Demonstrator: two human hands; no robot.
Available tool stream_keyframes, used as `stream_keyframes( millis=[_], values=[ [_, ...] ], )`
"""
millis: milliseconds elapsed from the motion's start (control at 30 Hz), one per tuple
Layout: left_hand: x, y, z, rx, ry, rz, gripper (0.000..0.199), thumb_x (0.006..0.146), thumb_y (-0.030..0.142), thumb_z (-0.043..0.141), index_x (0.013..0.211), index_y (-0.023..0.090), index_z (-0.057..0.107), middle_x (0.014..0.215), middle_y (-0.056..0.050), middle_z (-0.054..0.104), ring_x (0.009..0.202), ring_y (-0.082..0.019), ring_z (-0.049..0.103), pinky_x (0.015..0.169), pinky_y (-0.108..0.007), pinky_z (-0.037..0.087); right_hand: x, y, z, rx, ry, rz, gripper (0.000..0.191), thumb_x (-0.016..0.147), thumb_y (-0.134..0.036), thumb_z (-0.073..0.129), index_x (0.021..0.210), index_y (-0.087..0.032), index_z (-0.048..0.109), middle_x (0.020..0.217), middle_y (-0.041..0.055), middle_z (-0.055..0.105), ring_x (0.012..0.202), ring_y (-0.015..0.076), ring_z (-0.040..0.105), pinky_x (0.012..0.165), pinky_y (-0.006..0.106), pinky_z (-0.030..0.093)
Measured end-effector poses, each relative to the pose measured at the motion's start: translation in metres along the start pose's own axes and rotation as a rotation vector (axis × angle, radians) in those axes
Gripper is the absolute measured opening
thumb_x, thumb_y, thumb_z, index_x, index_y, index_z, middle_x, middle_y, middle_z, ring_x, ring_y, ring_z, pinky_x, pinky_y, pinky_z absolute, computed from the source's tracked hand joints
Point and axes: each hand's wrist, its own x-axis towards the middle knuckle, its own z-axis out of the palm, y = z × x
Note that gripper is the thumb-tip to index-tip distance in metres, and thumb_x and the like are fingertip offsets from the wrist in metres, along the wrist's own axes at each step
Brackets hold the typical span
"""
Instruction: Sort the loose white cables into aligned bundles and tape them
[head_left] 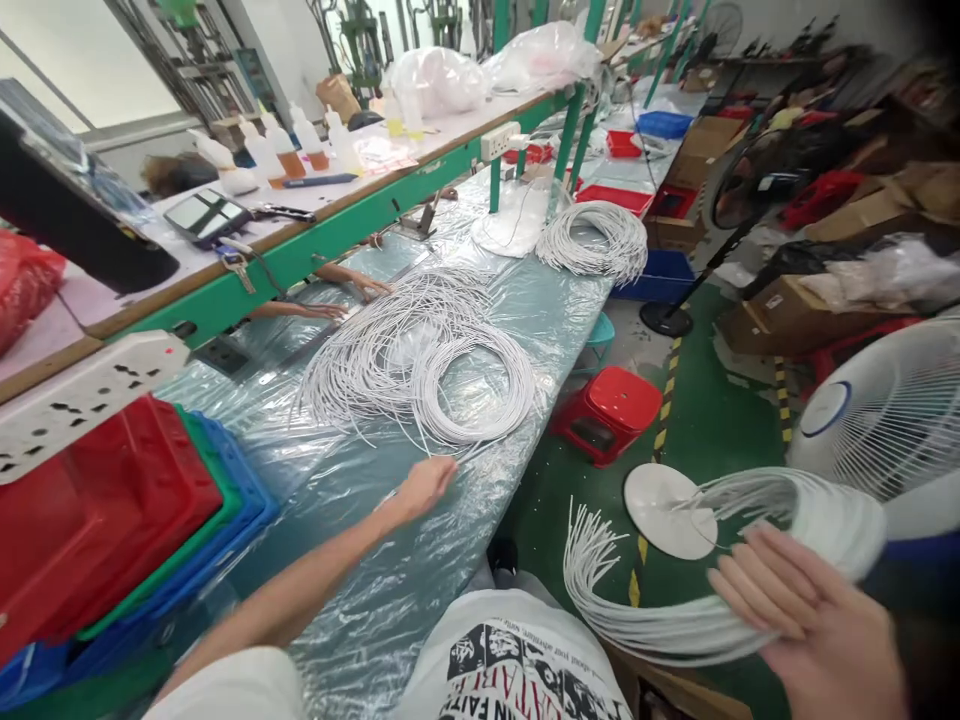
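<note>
My right hand (814, 610) is wrapped round a curved bundle of thin white cables (660, 635), held out over the floor to the right of the table. The cable ends fan out at the bundle's left tip. My left hand (424, 488) is closed just above the table, beside the near edge of a round coil of white cables (517, 400). What its fingers hold, if anything, is hidden. A looser, tangled pile of white cables (360, 350) lies against the coil's far left side.
Another white cable coil (630, 240) lies farther along the film-covered table (330, 600). Another person's hands (360, 280) reach in beneath the green-framed shelf (300, 255). Stacked bins (172, 470) stand left. A red stool (619, 400) and a fan (892, 410) stand right.
</note>
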Motion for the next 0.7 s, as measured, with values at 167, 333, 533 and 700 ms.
stream_keyframes(
  millis=[167,333,533,700],
  values=[
    [-0.041,0.13,-0.008,-0.487,0.169,0.066,0.04,0.1,0.032,0.036,0.074,0.02,0.063,0.064,-0.002,0.059,0.058,-0.014,0.052,0.059,-0.024,0.038,0.01,0.019,0.045,0.099,-0.113,0.151,0.03,0.07,-0.041,0.081,0.082,-0.015,0.072,0.039,-0.0118,0.018,0.035,0.0047,0.013,0.036,0.022,0.016],
    [-0.057,0.203,-0.006,-0.831,0.184,0.062,0.034,0.098,0.031,0.043,0.077,0.02,0.068,0.058,-0.001,0.053,0.054,-0.014,0.048,0.054,-0.026,0.034,0.004,0.031,0.059,0.059,-0.233,0.186,0.039,0.076,-0.044,0.078,0.095,-0.012,0.071,0.039,-0.0114,0.025,0.034,0.0054,0.018,0.035,0.02,0.021],
    [-0.059,0.211,0.007,-0.905,0.246,0.105,0.03,0.096,0.03,0.046,0.087,0.018,0.072,0.061,-0.002,0.056,0.055,-0.014,0.051,0.055,-0.025,0.037,0.002,0.035,0.063,0.114,-0.257,0.132,0.034,0.077,-0.045,0.076,0.08,-0.013,0.067,0.036,-0.0121,0.025,0.031,0.0048,0.017,0.032,0.019,0.021],
    [-0.055,0.21,-0.002,-1.012,0.373,-0.025,0.031,0.095,0.036,0.049,0.09,0.017,0.073,0.054,0.001,0.052,0.049,-0.013,0.049,0.05,-0.024,0.037,0.004,0.031,0.068,0.205,-0.169,0.079,0.036,0.072,-0.045,0.08,0.083,-0.014,0.066,0.037,-0.0122,0.025,0.033,0.0051,0.017,0.033,0.019,0.023]
  ],
)
